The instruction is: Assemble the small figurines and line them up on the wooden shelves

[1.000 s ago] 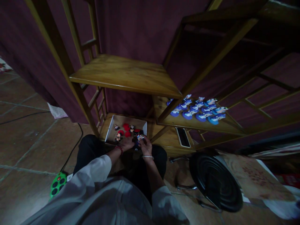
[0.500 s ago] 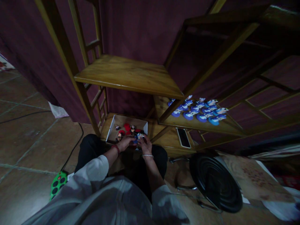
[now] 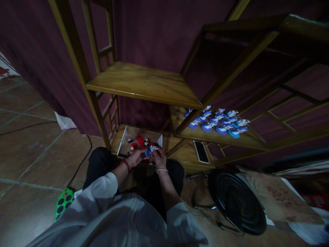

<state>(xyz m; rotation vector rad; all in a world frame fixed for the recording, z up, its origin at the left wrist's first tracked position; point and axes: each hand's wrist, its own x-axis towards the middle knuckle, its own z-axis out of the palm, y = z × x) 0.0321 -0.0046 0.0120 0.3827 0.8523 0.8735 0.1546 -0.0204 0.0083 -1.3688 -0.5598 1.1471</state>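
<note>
A small figurine (image 3: 151, 150) with a blue base and a pale top is held between my two hands, over the front edge of a shallow white box (image 3: 119, 147). My right hand (image 3: 159, 158) closes its fingers round the figurine's pale part. On the other side, my left hand (image 3: 136, 157) has its fingertips at the blue base. Inside the box lie several red and dark figurines (image 3: 133, 147), partly hidden by my hands. A small dark piece (image 3: 129, 139) sits near the box's left side.
Several blue-based figurines (image 3: 217, 121) stand in rows on the right-hand shelf (image 3: 246, 141). A phone (image 3: 201, 151) lies on the lower board. Above the box is a wooden shelf (image 3: 144, 84). A black round stool (image 3: 236, 200) stands at my right, a green object (image 3: 63, 203) at floor left.
The figurine has turned a little between my hands, so more of its blue base shows. Both hands stay at the front edge of the box.
</note>
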